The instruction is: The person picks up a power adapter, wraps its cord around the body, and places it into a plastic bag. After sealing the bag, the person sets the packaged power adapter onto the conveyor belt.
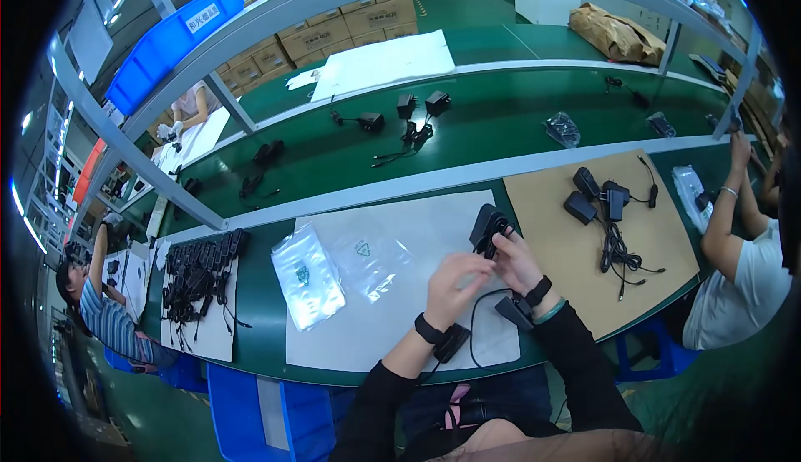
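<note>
My right hand [519, 262] grips a black power adapter [487, 225] above the white work sheet [400, 328]. My left hand [455, 283] is just to the left of it, its fingers bent and drawn together at the adapter's near end. Whatever those fingers pinch, perhaps the cord, is too small and blurred to make out. Left of my hands lie a stack of clear plastic bags [307, 283] and a single clear bag [367, 263] spread flat. Both my wrists carry black straps with small black boxes, the left box [451, 343] and the right box [514, 313].
Several black adapters with cords [616, 203] lie on a brown cardboard sheet [542, 203] at right. A dense pile of adapters [200, 270] sits at left. More adapters [407, 107] rest beyond the metal rail [359, 193]. People work at both sides.
</note>
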A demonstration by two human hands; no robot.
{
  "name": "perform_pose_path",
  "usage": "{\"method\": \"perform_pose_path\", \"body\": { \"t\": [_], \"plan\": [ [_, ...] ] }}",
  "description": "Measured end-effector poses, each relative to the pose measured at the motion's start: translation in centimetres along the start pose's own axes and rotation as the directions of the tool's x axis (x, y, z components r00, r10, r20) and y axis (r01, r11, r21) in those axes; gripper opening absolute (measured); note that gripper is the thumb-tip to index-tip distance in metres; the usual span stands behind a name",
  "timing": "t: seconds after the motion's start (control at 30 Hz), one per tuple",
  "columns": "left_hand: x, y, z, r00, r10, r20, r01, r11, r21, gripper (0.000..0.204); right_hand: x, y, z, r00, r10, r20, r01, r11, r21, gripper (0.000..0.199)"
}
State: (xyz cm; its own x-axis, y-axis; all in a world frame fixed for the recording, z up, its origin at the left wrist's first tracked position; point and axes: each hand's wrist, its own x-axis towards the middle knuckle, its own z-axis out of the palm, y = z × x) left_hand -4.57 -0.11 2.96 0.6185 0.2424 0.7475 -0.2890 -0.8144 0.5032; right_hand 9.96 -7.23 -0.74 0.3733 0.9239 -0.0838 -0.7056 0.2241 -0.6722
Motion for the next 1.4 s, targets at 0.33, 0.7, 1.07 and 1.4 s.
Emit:
{"method": "perform_pose_path", "body": {
  "t": [0.33,0.7,1.07,1.4],
  "plan": [
    [-1.0,-1.3,0.4,0.649,-0.76,0.031,0.664,0.546,-0.511,0.011,-0.6,0.7,2.5,0.972,-0.234,0.03,0.218,0.841,-0.494,0.047],
    [-1.1,-1.8,0.6,0.666,-0.726,0.173,0.726,0.684,0.075,0.014,-0.7,2.3,2.0,0.978,-0.209,0.023,0.152,0.63,-0.762,0.045],
    [-2.7,-3.6,-8.5,0.817,-0.529,0.23,0.504,0.849,0.161,0.042,0.2,1.3,1.7,0.961,-0.215,-0.173,0.1,0.855,-0.51,0.028],
    [-6.8,-8.4,-13.5,0.82,-0.505,0.27,0.269,0.756,0.597,0.036,-0.2,1.3,2.1,0.964,-0.216,-0.154,0.127,0.884,-0.45,0.029]
  ]
}}
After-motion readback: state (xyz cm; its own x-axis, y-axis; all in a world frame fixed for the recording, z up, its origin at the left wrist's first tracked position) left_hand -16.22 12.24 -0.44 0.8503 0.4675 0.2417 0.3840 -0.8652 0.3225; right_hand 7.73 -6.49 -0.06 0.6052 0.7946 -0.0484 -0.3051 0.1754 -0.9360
